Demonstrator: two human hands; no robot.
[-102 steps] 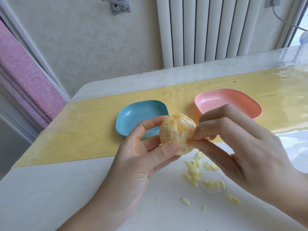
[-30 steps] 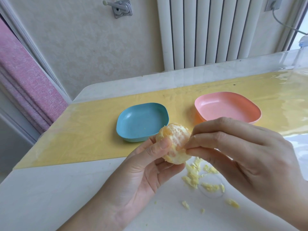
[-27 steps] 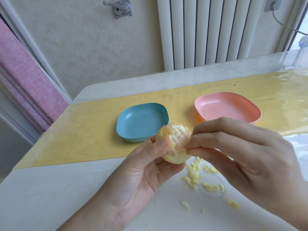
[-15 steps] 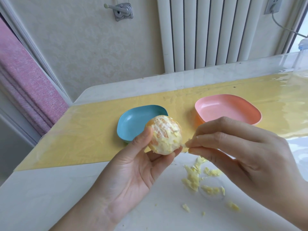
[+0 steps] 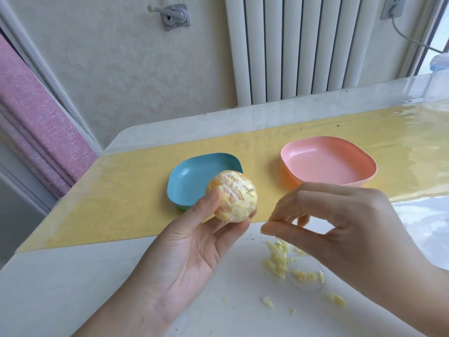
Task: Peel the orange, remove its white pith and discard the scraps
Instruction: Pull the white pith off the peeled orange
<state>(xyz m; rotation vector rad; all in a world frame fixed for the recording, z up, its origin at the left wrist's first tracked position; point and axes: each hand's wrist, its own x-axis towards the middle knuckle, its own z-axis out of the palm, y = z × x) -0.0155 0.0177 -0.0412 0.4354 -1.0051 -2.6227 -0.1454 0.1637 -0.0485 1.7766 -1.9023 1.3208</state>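
Orange (image 5: pixel 233 195) peeled, pith patches remain.
Fingers of the left hand (image 5: pixel 192 246) clamp it; the right hand (image 5: pixel 340 227) has its fingers apart above undiscarded pith scraps (image 5: pixel 279 261).

On my feed, the left hand (image 5: pixel 194 244) and right hand (image 5: pixel 345 229) are bare with slender fingers, and the forearms (image 5: pixel 126 312) run bare to the frame's lower edge.

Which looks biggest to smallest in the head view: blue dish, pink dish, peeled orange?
1. pink dish
2. blue dish, partly hidden
3. peeled orange; it is nearer the camera, so it looks larger than it is
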